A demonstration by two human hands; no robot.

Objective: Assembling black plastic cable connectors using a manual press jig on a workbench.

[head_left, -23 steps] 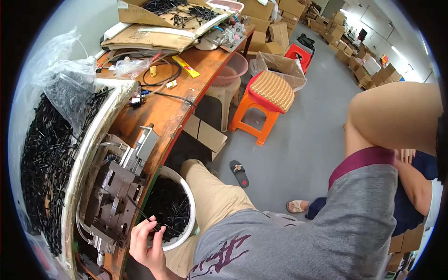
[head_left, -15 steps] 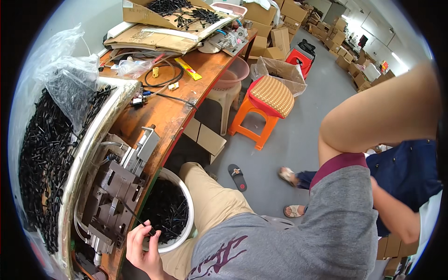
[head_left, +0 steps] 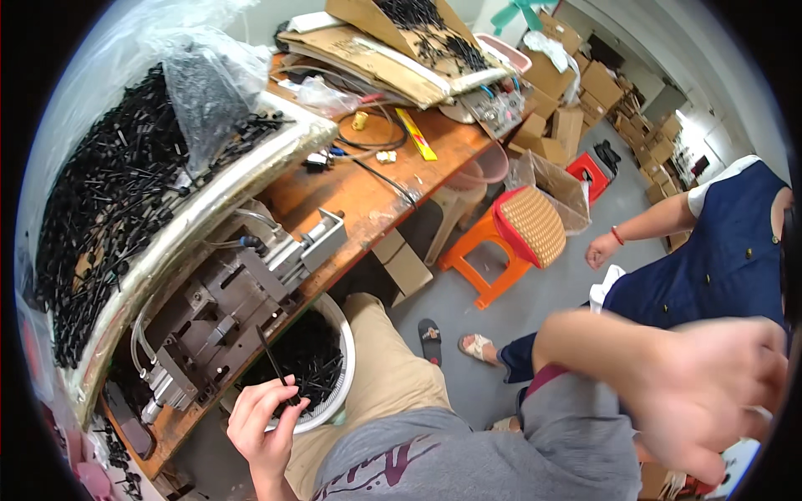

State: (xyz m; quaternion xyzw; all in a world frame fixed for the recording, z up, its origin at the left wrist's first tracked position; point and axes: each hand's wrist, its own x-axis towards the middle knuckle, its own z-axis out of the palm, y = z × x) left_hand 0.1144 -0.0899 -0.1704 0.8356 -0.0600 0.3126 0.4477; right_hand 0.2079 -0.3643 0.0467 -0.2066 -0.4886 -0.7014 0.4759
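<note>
My left hand pinches a thin black rod-shaped part between thumb and fingers. The rod points up, its upper end near the front edge of a metal clamping fixture. Just below it, a white basket holds many similar black parts. Off to the right, my right hand is raised away from the bench in front of my grey sleeve. Motion smears its fingers, and whether anything is in them cannot be made out.
A big padded-edge tray of black parts lies left on the wooden bench, under clear plastic. Cardboard with more parts lies at the back. An orange stool stands beyond my knee. Another person in a navy vest stands at right.
My right arm has swung down and the hand has come into view. My left hand still holds the rod, now tilted more upright and off the fixture. The view has turned; the other person shows more.
</note>
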